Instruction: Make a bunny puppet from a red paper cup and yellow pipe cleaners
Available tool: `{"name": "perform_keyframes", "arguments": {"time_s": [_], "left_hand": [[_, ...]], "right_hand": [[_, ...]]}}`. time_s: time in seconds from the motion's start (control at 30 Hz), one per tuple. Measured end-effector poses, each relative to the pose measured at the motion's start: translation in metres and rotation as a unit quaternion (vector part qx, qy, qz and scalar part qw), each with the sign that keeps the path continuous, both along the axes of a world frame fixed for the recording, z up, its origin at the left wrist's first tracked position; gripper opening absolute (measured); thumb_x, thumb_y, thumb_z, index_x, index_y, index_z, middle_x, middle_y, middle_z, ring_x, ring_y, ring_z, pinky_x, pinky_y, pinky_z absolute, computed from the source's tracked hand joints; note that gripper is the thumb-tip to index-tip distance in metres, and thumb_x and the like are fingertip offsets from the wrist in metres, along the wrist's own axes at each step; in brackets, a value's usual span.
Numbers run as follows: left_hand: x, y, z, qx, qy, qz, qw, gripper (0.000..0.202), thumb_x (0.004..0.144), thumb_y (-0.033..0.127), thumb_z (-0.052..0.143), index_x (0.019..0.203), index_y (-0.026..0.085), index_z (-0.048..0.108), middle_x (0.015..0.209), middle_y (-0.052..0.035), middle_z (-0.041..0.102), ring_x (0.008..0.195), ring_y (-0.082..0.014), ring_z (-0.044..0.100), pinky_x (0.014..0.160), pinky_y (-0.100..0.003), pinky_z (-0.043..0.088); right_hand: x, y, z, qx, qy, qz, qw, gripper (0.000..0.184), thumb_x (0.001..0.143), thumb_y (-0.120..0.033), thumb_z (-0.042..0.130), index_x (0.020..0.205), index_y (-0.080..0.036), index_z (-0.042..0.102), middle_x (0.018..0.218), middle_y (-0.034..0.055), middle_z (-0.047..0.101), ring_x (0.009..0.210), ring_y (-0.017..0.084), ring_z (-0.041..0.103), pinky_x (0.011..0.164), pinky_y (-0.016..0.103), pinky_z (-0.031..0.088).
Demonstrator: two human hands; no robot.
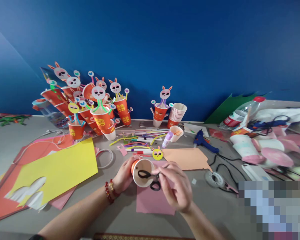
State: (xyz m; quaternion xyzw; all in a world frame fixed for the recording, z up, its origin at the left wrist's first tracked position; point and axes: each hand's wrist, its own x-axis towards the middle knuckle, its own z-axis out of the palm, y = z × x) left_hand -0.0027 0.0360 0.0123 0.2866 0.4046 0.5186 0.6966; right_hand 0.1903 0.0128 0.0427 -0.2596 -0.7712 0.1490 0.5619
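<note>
My left hand (125, 173) is wrapped round the side of a red paper cup (147, 164), whose open mouth is tilted toward me. In my right hand (177, 188) is a pair of scissors (155, 185). Their black handle loops hang in front of the cup's mouth; my fingers hide the blades. Whether the scissors touch the cup I cannot tell. Below both hands lies a sheet of pink paper (153, 203). Just beyond the cup is a yellow paper rabbit face (157, 153), beside an orange paper sheet (186, 158).
Decorated rabbit cups (101, 118) crowd the back left, before the blue wall. Stacked cups (177, 113), a glue stick (167, 140) and a blue glue gun (203, 141) stand or lie further back. Yellow paper (65, 166) covers the left; a tape roll (215, 179) lies right.
</note>
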Motion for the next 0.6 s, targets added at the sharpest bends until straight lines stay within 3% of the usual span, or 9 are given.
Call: {"name": "perform_keyframes", "arguments": {"time_s": [0.1, 0.17, 0.23, 0.3, 0.4, 0.47, 0.53, 0.6], "left_hand": [[-0.002, 0.002, -0.002, -0.013, -0.029, 0.006, 0.999, 0.024, 0.080, 0.041, 0.071, 0.079, 0.017, 0.068, 0.079, -0.0031, 0.067, 0.076, -0.0199, 0.060, 0.075, -0.031, 0.046], [-0.003, 0.004, -0.005, -0.012, -0.045, 0.016, 0.999, 0.022, 0.079, 0.039, 0.071, 0.078, 0.017, 0.067, 0.079, -0.0025, 0.066, 0.076, -0.0196, 0.060, 0.077, -0.031, 0.047], [-0.005, 0.006, -0.007, -0.004, -0.053, 0.026, 0.998, 0.022, 0.079, 0.039, 0.070, 0.076, 0.018, 0.065, 0.079, -0.0018, 0.065, 0.077, -0.0193, 0.060, 0.078, -0.031, 0.047], [-0.007, 0.007, -0.008, 0.006, -0.057, 0.034, 0.998, 0.023, 0.079, 0.040, 0.069, 0.074, 0.018, 0.065, 0.078, -0.0018, 0.064, 0.077, -0.0193, 0.060, 0.078, -0.031, 0.047], [-0.009, 0.008, -0.007, 0.029, -0.047, 0.051, 0.997, 0.024, 0.079, 0.042, 0.068, 0.075, 0.018, 0.065, 0.079, -0.0027, 0.064, 0.078, -0.0198, 0.060, 0.079, -0.032, 0.048], [-0.011, 0.008, -0.006, 0.048, -0.034, 0.064, 0.996, 0.025, 0.080, 0.043, 0.067, 0.076, 0.018, 0.066, 0.079, -0.0029, 0.063, 0.078, -0.0197, 0.059, 0.079, -0.032, 0.047], [-0.012, 0.007, -0.005, 0.070, -0.018, 0.074, 0.995, 0.026, 0.081, 0.043, 0.065, 0.076, 0.018, 0.066, 0.080, -0.0030, 0.063, 0.076, -0.0194, 0.059, 0.078, -0.032, 0.047], [-0.011, 0.006, -0.006, 0.091, 0.000, 0.081, 0.993, 0.028, 0.083, 0.044, 0.064, 0.077, 0.017, 0.067, 0.081, -0.0037, 0.064, 0.076, -0.0196, 0.059, 0.076, -0.032, 0.047]], "right_hand": [[0.005, 0.001, -0.001, -0.113, 0.160, -0.051, 0.979, 0.043, 0.097, -0.008, 0.047, 0.136, -0.025, 0.051, 0.088, 0.0060, 0.072, 0.064, 0.017, 0.064, 0.055, 0.029, 0.054], [0.009, 0.006, 0.000, -0.190, 0.199, -0.080, 0.958, 0.035, 0.100, -0.016, 0.047, 0.134, -0.023, 0.052, 0.078, 0.0025, 0.068, 0.055, 0.014, 0.059, 0.046, 0.023, 0.046], [0.011, 0.013, 0.000, -0.256, 0.133, -0.078, 0.954, 0.031, 0.100, -0.020, 0.048, 0.130, -0.021, 0.054, 0.069, -0.0011, 0.064, 0.051, 0.013, 0.055, 0.046, 0.022, 0.043], [0.010, 0.017, -0.003, -0.295, 0.003, -0.054, 0.954, 0.033, 0.098, -0.020, 0.048, 0.130, -0.021, 0.056, 0.064, -0.0035, 0.060, 0.050, 0.013, 0.053, 0.047, 0.021, 0.042], [0.002, 0.018, -0.012, -0.290, -0.185, -0.015, 0.939, 0.048, 0.093, -0.014, 0.048, 0.140, -0.023, 0.051, 0.067, -0.0034, 0.064, 0.056, 0.015, 0.059, 0.053, 0.022, 0.044], [-0.003, 0.015, -0.016, -0.264, -0.278, -0.025, 0.923, 0.055, 0.091, -0.015, 0.051, 0.145, -0.024, 0.047, 0.069, -0.0017, 0.068, 0.060, 0.018, 0.064, 0.056, 0.024, 0.046], [-0.004, 0.014, -0.015, -0.235, -0.320, -0.054, 0.916, 0.056, 0.091, -0.018, 0.051, 0.146, -0.023, 0.047, 0.072, 0.0006, 0.071, 0.063, 0.021, 0.066, 0.059, 0.028, 0.048], [-0.003, 0.013, -0.010, -0.212, -0.284, -0.072, 0.932, 0.055, 0.093, -0.022, 0.049, 0.148, -0.023, 0.043, 0.084, 0.0043, 0.073, 0.075, 0.023, 0.068, 0.069, 0.033, 0.052]]}}
